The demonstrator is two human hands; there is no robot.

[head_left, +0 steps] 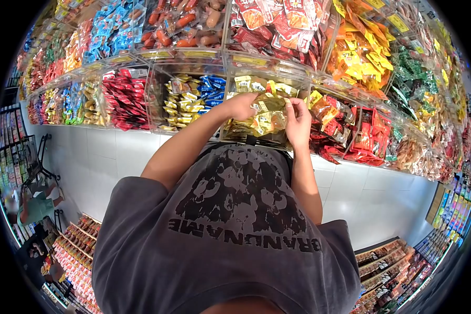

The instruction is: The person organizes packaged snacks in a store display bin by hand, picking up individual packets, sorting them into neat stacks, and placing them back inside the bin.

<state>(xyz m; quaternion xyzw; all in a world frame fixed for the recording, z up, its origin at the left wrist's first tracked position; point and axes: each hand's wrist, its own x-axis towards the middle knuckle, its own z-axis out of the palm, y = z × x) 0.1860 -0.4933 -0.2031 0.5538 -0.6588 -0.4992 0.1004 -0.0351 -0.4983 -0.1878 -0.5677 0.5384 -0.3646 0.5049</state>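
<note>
A small gold snack packet (270,105) is stretched between my two hands over a clear bin of similar gold packets (264,125). My left hand (241,106) is closed at the packet's left end, its fingertips partly hidden behind it. At the opposite edge, my right hand (298,121) pinches the packet between thumb and fingers. Blue packets (212,90) and yellow packets (181,102) fill the compartment left of my hands. To the right lie red packets (370,135).
A higher tier of clear bins holds sausage-like snacks (186,23), red-and-white packs (277,23) and orange-yellow packs (358,52). Pale floor tiles (102,152) show below the bins. At the far left is a person in green (36,208), and stocked shelves (387,272) stand behind me.
</note>
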